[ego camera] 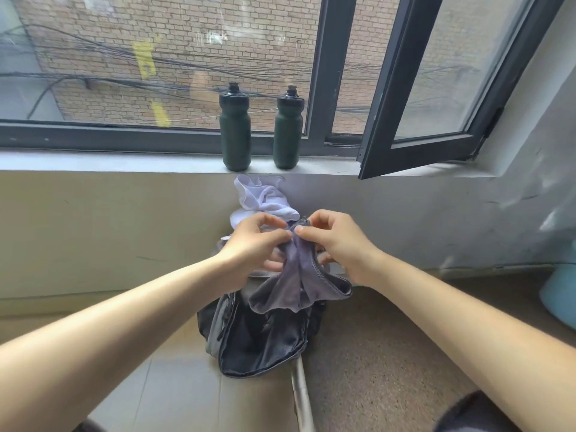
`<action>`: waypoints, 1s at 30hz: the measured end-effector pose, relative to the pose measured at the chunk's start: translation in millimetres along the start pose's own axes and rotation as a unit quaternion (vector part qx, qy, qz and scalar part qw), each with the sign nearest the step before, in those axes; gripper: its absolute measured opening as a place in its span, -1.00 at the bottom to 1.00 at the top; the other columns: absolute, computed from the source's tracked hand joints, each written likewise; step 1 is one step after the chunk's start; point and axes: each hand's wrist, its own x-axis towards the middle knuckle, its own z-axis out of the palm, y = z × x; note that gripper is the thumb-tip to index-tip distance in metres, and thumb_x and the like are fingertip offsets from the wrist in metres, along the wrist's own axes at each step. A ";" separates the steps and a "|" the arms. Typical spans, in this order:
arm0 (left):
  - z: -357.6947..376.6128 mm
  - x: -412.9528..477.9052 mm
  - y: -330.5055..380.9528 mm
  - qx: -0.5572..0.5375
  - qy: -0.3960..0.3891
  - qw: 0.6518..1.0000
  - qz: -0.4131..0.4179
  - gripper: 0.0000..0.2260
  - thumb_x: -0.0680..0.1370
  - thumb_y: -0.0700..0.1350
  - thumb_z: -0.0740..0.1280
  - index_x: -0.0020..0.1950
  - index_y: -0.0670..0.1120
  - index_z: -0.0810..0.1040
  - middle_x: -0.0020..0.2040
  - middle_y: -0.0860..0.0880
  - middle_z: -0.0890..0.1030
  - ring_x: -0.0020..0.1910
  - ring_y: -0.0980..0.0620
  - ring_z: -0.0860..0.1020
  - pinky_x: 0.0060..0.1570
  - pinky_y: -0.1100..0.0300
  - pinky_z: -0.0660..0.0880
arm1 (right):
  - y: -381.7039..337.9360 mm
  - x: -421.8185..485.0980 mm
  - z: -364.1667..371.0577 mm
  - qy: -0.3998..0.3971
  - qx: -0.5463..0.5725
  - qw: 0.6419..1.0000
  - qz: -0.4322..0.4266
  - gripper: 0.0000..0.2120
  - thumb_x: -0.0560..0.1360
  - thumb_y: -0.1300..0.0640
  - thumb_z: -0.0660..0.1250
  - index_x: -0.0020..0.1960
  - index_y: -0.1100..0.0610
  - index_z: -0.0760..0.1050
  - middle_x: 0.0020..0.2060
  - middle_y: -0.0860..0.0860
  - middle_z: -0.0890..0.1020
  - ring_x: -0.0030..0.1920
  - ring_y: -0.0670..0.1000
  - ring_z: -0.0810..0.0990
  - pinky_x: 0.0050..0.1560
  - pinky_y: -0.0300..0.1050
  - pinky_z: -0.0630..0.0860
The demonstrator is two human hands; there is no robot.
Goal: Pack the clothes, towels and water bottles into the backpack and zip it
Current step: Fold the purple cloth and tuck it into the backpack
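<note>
A grey garment (297,283) hangs bunched in mid-air above the black backpack (258,341), which lies open on the floor. My left hand (254,244) and my right hand (338,244) both pinch the garment's top edge, thumbs almost touching. Behind the hands a white cloth (261,198) lies crumpled against the wall below the sill. Two dark green water bottles stand upright on the windowsill, one on the left (235,129) and one on the right (288,129).
The windowsill (124,162) runs along the wall. An open window sash (436,88) swings inward at the right above the sill. A light blue object (559,294) sits at the right edge. Brown carpet (389,353) covers the floor right of the backpack.
</note>
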 end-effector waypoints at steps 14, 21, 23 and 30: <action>-4.7 -9.2 10.9 0.036 -0.076 0.994 0.075 -0.79 0.69 -0.09 0.26 0.30 -0.01 0.56 -0.24 -0.14 0.70 -0.24 -0.11 0.72 -0.26 0.17 0.62 | -2.5 -2.1 -3.4 -0.019 -0.203 0.972 -0.118 -0.67 0.41 0.02 0.59 -0.09 0.14 0.47 -0.29 -0.09 0.54 -0.32 -0.15 0.44 -0.21 -0.24 0.40; -32.1 12.9 2.2 0.038 0.143 0.974 0.170 -0.56 0.32 0.14 0.45 0.15 0.03 0.61 -0.13 -0.05 0.67 -0.23 0.02 0.61 -0.18 0.13 0.53 | -3.3 5.1 -26.6 -0.043 0.068 0.994 -0.078 -0.89 0.55 0.25 0.42 -0.08 0.16 0.49 -0.21 0.03 0.60 -0.12 0.01 0.55 0.02 -0.08 0.49; -39.3 17.4 -2.3 0.033 0.102 0.983 0.147 -0.37 0.24 0.28 0.47 0.25 0.06 0.58 0.08 -0.02 0.67 0.00 0.04 0.63 0.00 0.11 0.54 | -6.2 5.2 -29.9 -0.039 0.165 0.983 -0.063 -0.93 0.57 0.28 0.36 -0.02 0.19 0.47 -0.19 0.07 0.61 -0.13 0.02 0.58 -0.01 -0.12 0.55; -25.1 13.7 -18.0 0.016 -0.105 0.993 0.049 -0.68 0.41 -0.01 0.58 0.12 -0.09 0.71 0.09 -0.07 0.75 0.11 0.00 0.70 0.06 0.18 0.57 | -4.6 9.9 -38.6 -0.042 0.278 0.959 -0.028 -0.89 0.59 0.34 0.30 0.09 0.22 0.45 -0.08 0.10 0.64 -0.08 0.02 0.65 -0.01 -0.16 0.63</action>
